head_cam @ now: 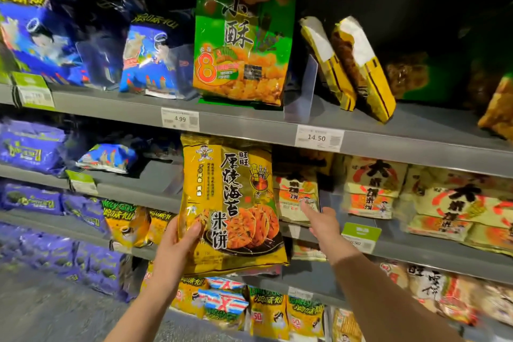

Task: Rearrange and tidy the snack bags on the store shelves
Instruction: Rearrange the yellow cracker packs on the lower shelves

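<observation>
My left hand (177,241) grips the lower left edge of a yellow seaweed rice-cracker bag (230,203) and holds it upright in front of the middle shelf. My right hand (322,221) reaches toward a pale cracker pack (297,197) lying on that shelf, its fingers extended and touching or nearly touching the pack. A tall green snack bag (241,36) stands on the upper shelf directly above.
Blue bags (147,58) sit left on the upper grey shelf (249,119), and two yellow bags (358,64) lean at the right behind a clear divider (302,91). Cream cracker packs (444,203) fill the right middle shelf. Purple bags (30,147) lie at the left.
</observation>
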Demonstrator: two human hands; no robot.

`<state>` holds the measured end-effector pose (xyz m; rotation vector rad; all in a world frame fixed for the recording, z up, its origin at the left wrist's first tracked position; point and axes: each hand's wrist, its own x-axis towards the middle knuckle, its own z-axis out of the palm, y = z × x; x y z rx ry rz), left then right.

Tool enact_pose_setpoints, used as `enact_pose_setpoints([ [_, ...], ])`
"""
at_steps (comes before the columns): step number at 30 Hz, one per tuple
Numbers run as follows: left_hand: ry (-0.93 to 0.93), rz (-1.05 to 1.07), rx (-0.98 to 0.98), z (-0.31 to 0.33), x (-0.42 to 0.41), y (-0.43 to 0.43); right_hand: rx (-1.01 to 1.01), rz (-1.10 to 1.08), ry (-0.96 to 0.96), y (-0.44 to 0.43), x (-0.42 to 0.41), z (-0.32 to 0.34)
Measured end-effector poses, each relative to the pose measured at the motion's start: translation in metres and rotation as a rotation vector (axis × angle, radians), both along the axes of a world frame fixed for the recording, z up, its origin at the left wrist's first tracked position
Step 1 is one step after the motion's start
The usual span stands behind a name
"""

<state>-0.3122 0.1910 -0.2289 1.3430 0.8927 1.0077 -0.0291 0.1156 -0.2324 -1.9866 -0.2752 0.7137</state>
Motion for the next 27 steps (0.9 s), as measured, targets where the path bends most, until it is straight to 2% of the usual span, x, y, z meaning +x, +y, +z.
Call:
enact_pose_setpoints([
  [3, -0.015, -0.032, -0.008, 0.0, -0.001, 0.005, -0.033, 0.009, -0.023, 0.003, -0.002, -0.001],
  [9, -0.02, -0.074, 0.018, -0.002, -0.002, 0.009, 0.053, -0.039, 0.002, 0.002, -0.01, -0.001],
  [14, -0.024, -0.074, 0.001, 0.0, -0.004, 0.006, 0.304, -0.148, 0.252, -0.01, -0.016, -0.006],
  [17, -0.019, -0.074, 0.006, 0.001, -0.007, 0.003, 0.4, -0.188, 0.328, -0.019, -0.021, -0.01],
  [27, -0.021, -0.12, -0.018, 0.005, -0.015, -0.017, 0.444, -0.119, 0.16, -0.058, -0.04, -0.008],
])
